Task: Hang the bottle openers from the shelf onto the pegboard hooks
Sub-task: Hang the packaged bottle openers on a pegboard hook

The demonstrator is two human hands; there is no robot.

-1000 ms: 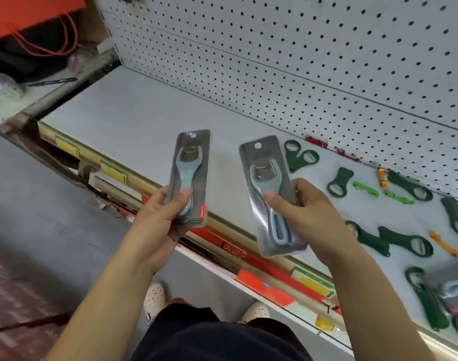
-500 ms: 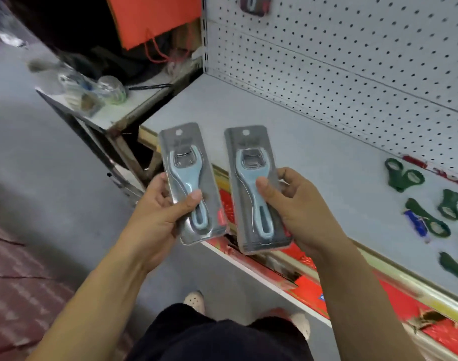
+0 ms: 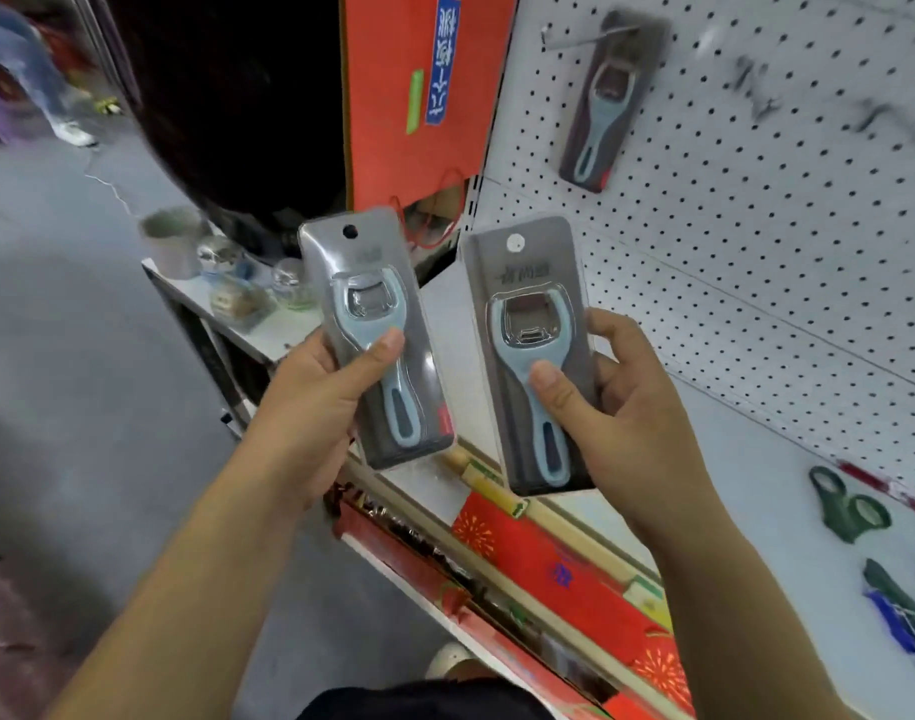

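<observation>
Grey-carded openers in left hand, right hand; lettering blurred

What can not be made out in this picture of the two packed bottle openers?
Head view only.
Print on the left pack and right pack: blurred.
Fingers of the left hand: hidden behind its pack.
Hook of the hung pack: smeared by motion.
Green openers on the shelf: partly cut by the right edge.

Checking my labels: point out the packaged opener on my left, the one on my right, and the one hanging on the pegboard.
left packaged opener (image 3: 370,298): head view, opener's head end.
right packaged opener (image 3: 527,317): head view, opener's head end.
hanging opener (image 3: 598,132): head view, blue handle.
</observation>
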